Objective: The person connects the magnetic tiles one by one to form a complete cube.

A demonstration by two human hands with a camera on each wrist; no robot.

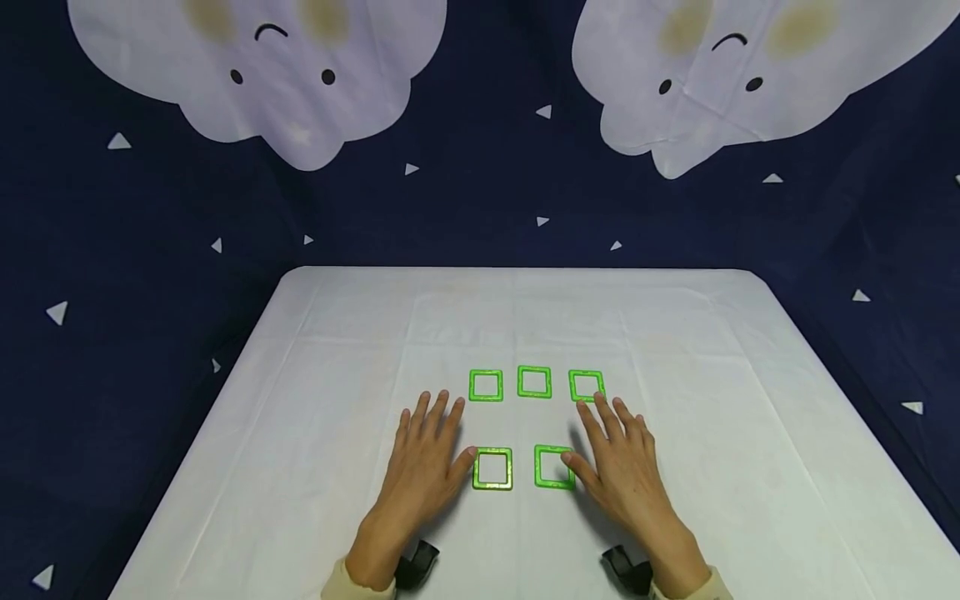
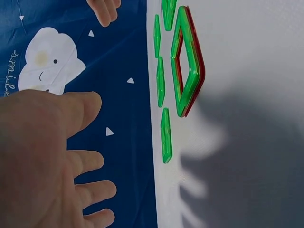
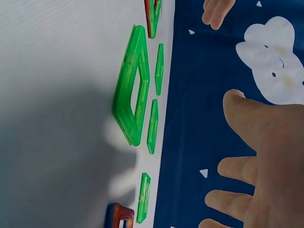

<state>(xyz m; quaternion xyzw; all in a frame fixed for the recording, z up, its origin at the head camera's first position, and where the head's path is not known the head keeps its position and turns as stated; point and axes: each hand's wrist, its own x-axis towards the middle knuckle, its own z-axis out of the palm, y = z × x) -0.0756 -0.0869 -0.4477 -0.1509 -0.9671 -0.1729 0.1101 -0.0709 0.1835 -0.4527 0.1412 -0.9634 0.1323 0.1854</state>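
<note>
My left hand point(image 1: 422, 467), palm down with fingers spread, hovers left of the near-left green square magnetic tile frame point(image 1: 510, 469). In the left wrist view a red square frame point(image 2: 201, 78) lies directly beneath that green one. My right hand point(image 1: 626, 475) is also spread, its thumb overlapping the near-right green frame point(image 1: 537, 467) in the head view. That frame looks like a thick green stack point(image 3: 124, 90) from the right wrist. Farther back sit three green frames in a row: left point(image 1: 486, 399), middle point(image 1: 535, 395), right point(image 1: 587, 372). Neither hand grips anything.
A red and blue piece point(image 3: 114, 216) appears low in the right wrist view; my right hand hides it from the head view. A white cloth-covered table point(image 1: 360, 317) bears everything. Dark blue cloud-printed fabric point(image 1: 480, 200) hangs behind. Black wrist devices point(image 1: 416, 565) show at both wrists.
</note>
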